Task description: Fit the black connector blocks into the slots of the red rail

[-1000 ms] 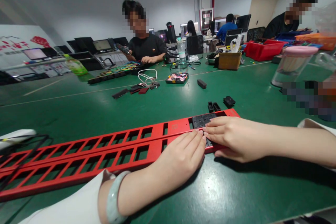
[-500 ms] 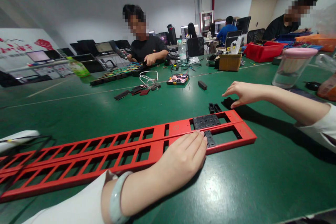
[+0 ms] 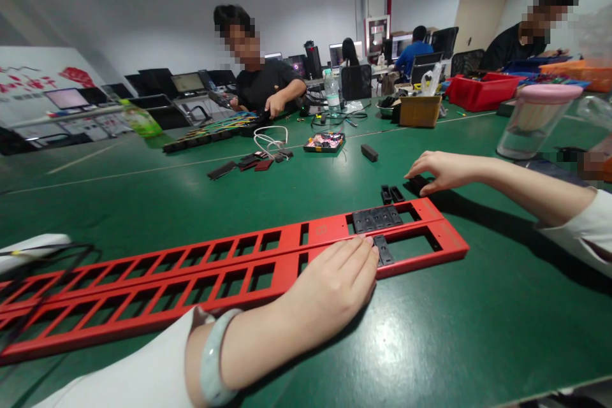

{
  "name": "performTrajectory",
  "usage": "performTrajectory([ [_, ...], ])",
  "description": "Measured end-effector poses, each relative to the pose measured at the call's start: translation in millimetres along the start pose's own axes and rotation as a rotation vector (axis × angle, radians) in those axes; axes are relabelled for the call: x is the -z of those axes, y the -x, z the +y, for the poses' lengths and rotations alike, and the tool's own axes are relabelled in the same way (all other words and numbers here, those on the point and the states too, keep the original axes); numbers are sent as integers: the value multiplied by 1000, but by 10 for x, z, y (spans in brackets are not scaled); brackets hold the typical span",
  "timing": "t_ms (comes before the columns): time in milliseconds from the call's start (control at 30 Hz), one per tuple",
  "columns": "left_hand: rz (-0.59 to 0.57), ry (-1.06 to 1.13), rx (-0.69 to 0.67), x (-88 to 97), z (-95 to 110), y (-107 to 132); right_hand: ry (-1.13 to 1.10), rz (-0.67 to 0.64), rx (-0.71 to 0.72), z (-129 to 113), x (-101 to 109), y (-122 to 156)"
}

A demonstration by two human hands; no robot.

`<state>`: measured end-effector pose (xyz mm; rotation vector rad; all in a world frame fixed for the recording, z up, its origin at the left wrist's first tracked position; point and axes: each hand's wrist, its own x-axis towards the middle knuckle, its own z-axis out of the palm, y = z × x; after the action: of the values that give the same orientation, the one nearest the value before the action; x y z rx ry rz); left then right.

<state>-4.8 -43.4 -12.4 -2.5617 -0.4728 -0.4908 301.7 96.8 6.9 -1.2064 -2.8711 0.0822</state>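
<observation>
A long red slotted frame (image 3: 287, 239) with two rows of openings lies across the green table in front of me. My left hand (image 3: 335, 280) is curled over its near rail, thumb hidden below, fingertips against a black module (image 3: 384, 250) in the near row. Several black modules (image 3: 377, 220) sit side by side in a far-row opening. Past the frame's right end, my right hand (image 3: 442, 172) is over black pieces (image 3: 417, 185) on the table, thumb and fingers apart; I see no clear grip. Two small black sockets (image 3: 392, 194) lie just left of it.
A lidded clear cup (image 3: 533, 124) stands beyond my right forearm. Farther off are a black block (image 3: 369, 153), a small tray of parts (image 3: 324, 142), dark loose pieces (image 3: 253, 161), a yellow bin (image 3: 419, 111) and a red bin (image 3: 482, 90). Across the table a co-worker (image 3: 265, 86) handles a wired strip.
My hands and the frame stay almost where they were. My right fingers have shifted slightly over the black pieces. The co-worker opposite leans a little to the left.
</observation>
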Motion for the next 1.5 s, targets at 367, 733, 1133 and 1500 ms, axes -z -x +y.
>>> performTrajectory([
  [367, 13, -4, 6, 1, 1, -7, -71, 146, -31, -138, -129, -49],
  [733, 18, -3, 15, -4, 6, -4, -221, 125, 153, -258, -91, -70],
  [1133, 20, -9, 12, -8, 4, -7, -117, 142, 28, -300, -123, -82],
  [1500, -22, -21, -3, 1, 0, 5, -189, 306, -43, -418, -21, -65],
])
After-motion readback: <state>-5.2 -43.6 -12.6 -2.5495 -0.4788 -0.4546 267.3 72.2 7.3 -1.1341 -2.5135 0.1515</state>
